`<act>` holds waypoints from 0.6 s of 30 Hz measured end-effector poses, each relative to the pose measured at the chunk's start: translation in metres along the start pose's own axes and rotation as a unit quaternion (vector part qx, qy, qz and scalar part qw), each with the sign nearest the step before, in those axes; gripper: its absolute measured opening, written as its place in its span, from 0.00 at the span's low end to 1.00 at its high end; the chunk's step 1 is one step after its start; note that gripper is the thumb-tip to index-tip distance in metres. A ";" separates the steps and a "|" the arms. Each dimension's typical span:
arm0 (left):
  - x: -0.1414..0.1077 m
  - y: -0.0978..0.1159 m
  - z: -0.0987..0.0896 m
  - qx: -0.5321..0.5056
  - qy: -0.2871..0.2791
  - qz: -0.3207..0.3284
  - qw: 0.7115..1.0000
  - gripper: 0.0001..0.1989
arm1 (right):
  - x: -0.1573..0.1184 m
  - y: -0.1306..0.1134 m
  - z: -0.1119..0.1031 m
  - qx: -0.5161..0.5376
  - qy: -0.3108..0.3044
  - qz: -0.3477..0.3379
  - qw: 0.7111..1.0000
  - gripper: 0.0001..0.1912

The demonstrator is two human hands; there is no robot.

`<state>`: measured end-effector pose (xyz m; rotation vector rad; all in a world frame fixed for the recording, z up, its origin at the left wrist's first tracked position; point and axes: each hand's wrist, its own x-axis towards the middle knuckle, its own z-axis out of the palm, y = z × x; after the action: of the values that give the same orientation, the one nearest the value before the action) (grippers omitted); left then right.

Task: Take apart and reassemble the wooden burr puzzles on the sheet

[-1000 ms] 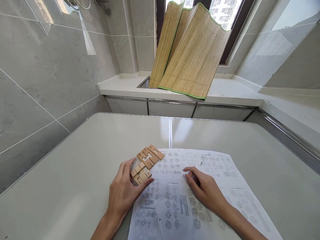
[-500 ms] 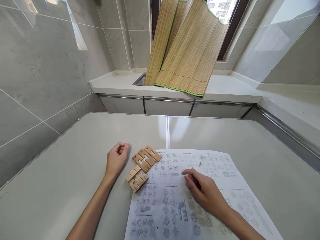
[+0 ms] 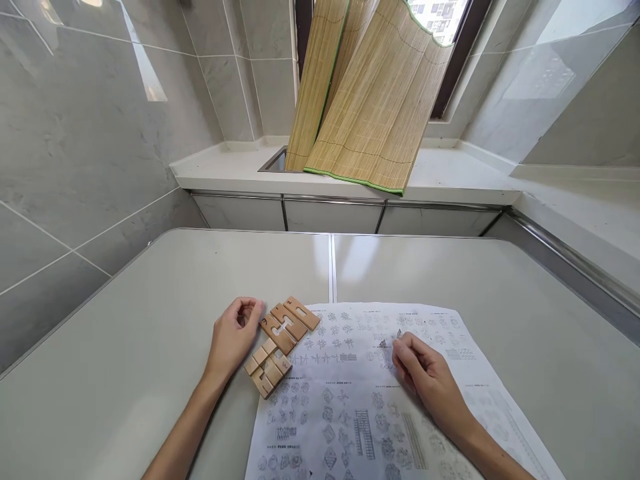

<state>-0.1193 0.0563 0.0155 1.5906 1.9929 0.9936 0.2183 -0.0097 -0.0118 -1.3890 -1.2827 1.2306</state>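
My left hand [image 3: 237, 333] rests on the table with curled fingers, its fingertips beside the flat wooden pieces [image 3: 284, 325], which have slots cut in them and dark numbers. Below these lies a small cluster of notched light wooden blocks [image 3: 268, 369], partly over the edge of a large printed sheet [image 3: 345, 373]. My right hand [image 3: 423, 363] is over the right part of the sheet, fingers bent and pressed together near a small grey tear or scrap [image 3: 399, 333]; whether anything is between the fingertips is too small to tell.
The pale table [image 3: 165, 320] has a seam down its middle. Behind it, a white ledge [image 3: 460, 173] carries a bamboo mat [image 3: 375, 100] that hangs over the edge before a window. Grey tiled walls [image 3: 100, 120] stand at the left and behind.
My right hand has moved right across the sheet, and its fingers have drawn together. My left fingertips are now closer to the wooden pieces. The view has shifted slightly.
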 end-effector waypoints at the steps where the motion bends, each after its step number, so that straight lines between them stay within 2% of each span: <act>1: -0.006 0.004 0.000 0.007 -0.007 0.005 1.000 0.20 | 0.000 0.001 0.000 0.000 -0.002 0.001 1.000 0.28; 6: -0.039 0.025 0.001 0.122 -0.072 0.082 0.987 0.27 | -0.001 0.003 0.002 -0.004 -0.017 -0.003 1.000 0.27; 9: -0.049 0.030 0.007 0.190 -0.092 0.103 0.972 0.30 | 0.000 0.004 0.002 -0.010 -0.023 -0.009 1.000 0.27; 14: -0.051 0.038 0.015 0.280 -0.121 0.097 0.947 0.32 | 0.002 0.005 0.002 -0.004 -0.035 -0.028 0.999 0.27; 18: -0.050 0.046 0.019 0.313 -0.131 0.080 0.937 0.31 | 0.003 0.002 0.002 -0.009 -0.034 -0.052 0.998 0.26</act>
<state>-0.0620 0.0188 0.0311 2.0999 2.1227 0.1546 0.2161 -0.0066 -0.0142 -1.2863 -1.3974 1.2063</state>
